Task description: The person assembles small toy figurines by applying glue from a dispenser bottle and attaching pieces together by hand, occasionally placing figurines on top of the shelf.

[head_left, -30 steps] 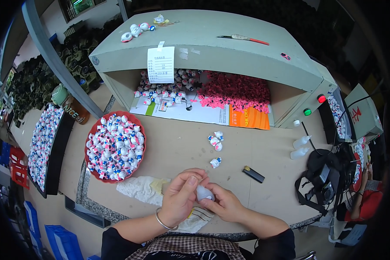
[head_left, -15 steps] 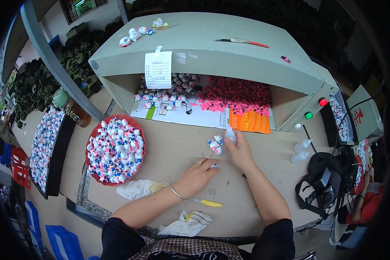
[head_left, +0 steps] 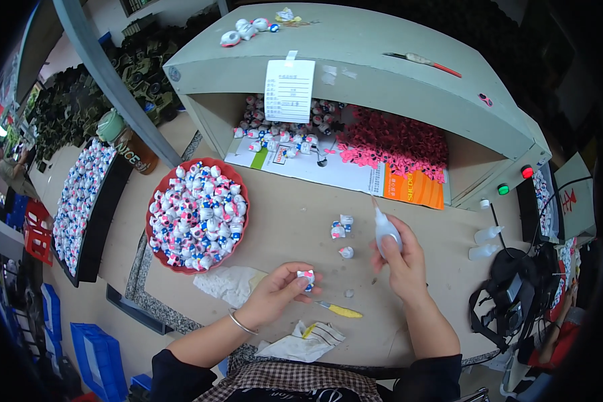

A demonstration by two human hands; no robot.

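Observation:
Between the thumb and fingers of my left hand (head_left: 279, 293) is a small white, pink and blue figurine (head_left: 306, 277). My right hand (head_left: 403, 262) grips a white squeeze bottle (head_left: 386, 231) with a thin nozzle tip pointing up and away. A few loose figurines (head_left: 341, 228) lie on the table beyond my hands, and a single figurine (head_left: 346, 252) sits nearer. To the left stands a red scalloped bowl (head_left: 245, 213) heaped with similar figurines. Ahead, inside the grey cabinet (head_left: 368, 74), are a pile of pink pieces (head_left: 398, 144) and more figurines (head_left: 268, 137).
A yellow-handled tool (head_left: 342, 310) and crumpled cloths (head_left: 304, 342) lie near the front edge. At right are two small bottles (head_left: 484, 252) and a black strapped bag (head_left: 506, 281). A black tray (head_left: 100, 231) of figurines stands far left. A brush (head_left: 425, 63) rests on the cabinet.
My left hand has lifted a figurine off the table and drawn back with it. My right hand, still holding the bottle, has come nearer and right. The view has shifted.

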